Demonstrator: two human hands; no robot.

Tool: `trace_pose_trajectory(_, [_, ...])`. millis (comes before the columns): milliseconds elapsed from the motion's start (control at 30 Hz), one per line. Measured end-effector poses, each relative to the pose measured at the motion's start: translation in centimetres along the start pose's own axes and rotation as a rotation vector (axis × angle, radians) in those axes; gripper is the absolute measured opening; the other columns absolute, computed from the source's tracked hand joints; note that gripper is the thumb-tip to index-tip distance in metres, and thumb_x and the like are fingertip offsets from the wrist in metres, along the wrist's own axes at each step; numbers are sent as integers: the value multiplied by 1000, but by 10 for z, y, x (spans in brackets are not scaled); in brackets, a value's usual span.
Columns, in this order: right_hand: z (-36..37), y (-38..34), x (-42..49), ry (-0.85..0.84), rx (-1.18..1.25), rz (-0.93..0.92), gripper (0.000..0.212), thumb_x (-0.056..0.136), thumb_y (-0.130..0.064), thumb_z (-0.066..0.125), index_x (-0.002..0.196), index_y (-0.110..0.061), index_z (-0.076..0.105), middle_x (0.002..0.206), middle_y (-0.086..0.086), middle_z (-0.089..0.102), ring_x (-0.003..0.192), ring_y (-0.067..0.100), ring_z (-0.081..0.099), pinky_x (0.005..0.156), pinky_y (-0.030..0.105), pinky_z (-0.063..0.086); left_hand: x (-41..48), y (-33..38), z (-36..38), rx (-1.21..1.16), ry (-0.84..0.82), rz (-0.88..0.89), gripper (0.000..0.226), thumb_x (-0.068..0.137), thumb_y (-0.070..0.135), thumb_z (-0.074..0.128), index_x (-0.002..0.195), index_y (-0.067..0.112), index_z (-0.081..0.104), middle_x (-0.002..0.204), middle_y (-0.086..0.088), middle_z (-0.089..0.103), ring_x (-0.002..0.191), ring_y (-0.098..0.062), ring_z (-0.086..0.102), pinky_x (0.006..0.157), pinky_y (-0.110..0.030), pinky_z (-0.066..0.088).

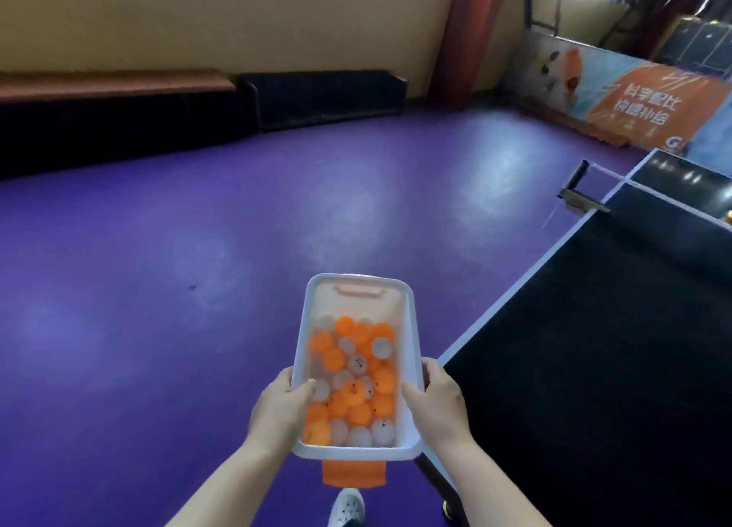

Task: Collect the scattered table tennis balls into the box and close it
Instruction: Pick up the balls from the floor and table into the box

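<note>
Both hands grip a white rectangular plastic box [414,340] by its long sides: left hand [277,407] with thumb hooked over the rim, right hand [435,402] likewise. Lidless, it holds orange and white table tennis balls [352,384], carried above a purple floor [158,249] beside a dark table tennis table [614,328].

Purple floor [198,249], dark table [614,328] at right, orange banner [641,95] beyond
</note>
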State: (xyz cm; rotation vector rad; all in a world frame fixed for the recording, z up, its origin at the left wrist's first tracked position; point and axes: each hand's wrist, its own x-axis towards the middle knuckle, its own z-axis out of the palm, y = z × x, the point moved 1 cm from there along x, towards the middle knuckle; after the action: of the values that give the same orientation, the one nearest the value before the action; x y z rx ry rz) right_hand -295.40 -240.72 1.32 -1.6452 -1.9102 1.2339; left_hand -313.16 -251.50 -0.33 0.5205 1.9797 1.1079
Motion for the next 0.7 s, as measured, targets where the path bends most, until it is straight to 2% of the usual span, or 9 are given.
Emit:
trace_pose_trajectory(67, [19, -15, 33, -16, -16, -10, 14, 83, -23, 58, 94, -32, 56, 82, -10, 67, 77, 9, 64, 70, 33, 55, 30, 4, -14, -7, 5, -33, 13, 75, 38, 51, 86, 37, 58, 90, 9, 68, 88, -17, 63, 84, -44, 53])
trace_pose_trajectory(133, [39, -30, 71, -35, -22, -26, 13, 83, -22, 58, 91, -32, 58, 82, -10, 67, 78, 10, 64, 72, 37, 56, 64, 10, -27, -6, 8, -59, 18, 76, 31, 55, 93, 34, 60, 91, 8, 69, 88, -17, 65, 82, -45, 56])
trace_pose_trajectory(300, [76, -87, 175, -106, 8, -74, 16, 84, -22, 60, 82, -36, 54, 80, -11, 66, 75, 7, 63, 65, 32, 55, 159, 54, -57, 33, 42, -97, 27, 74, 21, 60, 99, 31, 59, 91, 7, 69, 86, -14, 66, 78, -41, 58])
trace_pose_trajectory(400, [85, -126, 235, -134, 34, -95, 13, 84, -25, 62, 82, -36, 55, 80, -10, 66, 74, 7, 63, 64, 32, 55, 215, 89, -71, 60, 62, -98, 28, 72, 26, 56, 99, 31, 59, 92, 6, 69, 87, -16, 65, 80, -45, 57])
trace_pose_trajectory(533, [97, -169, 310, -159, 59, -109, 12, 84, -24, 61, 81, -35, 57, 79, -11, 67, 75, 8, 64, 64, 32, 55, 284, 122, -82, 32, 112, -102, 14, 86, 32, 54, 99, 31, 57, 95, 6, 68, 91, -16, 64, 85, -46, 54])
trace_pose_trajectory(700, [113, -199, 386, -148, 93, -63, 13, 84, -22, 57, 80, -35, 59, 78, -10, 68, 76, 10, 64, 69, 37, 56, 362, 156, -87, 36, 130, -116, 8, 90, 37, 50, 90, 34, 57, 97, 5, 68, 93, -18, 64, 88, -46, 52])
